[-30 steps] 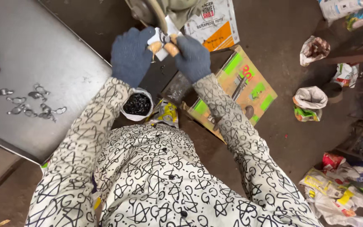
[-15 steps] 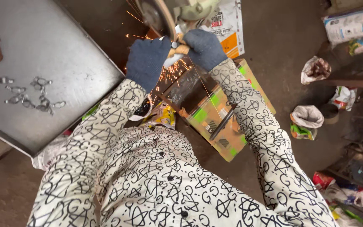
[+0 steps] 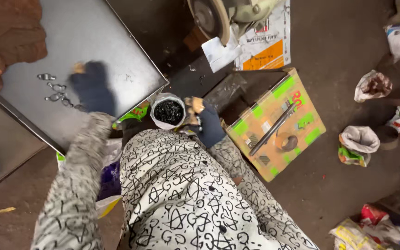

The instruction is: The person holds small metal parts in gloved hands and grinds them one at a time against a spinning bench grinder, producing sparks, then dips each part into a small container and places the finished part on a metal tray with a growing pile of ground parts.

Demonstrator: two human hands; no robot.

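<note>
1. Head view: left hand point(image 3: 91, 88), gloved and blurred, over metal sheet point(image 3: 93, 32) near its lower edge, beside small metal rings point(image 3: 54, 90); grip can't tell.
2. Right hand point(image 3: 204, 121), gloved, touches white bag point(image 3: 167, 111) rim; closure unclear.
3. Bag open, full of dark bits, just off sheet's right corner.
4. Cardboard box point(image 3: 276, 122) to the right.

Metal rings point(image 3: 55, 91) on the tray point(image 3: 103, 41) at left, cup point(image 3: 167, 111) beside it, box point(image 3: 276, 122) at right.

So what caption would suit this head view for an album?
Gloved left hand over metal rings on a steel sheet; right hand beside a small pot.
</note>
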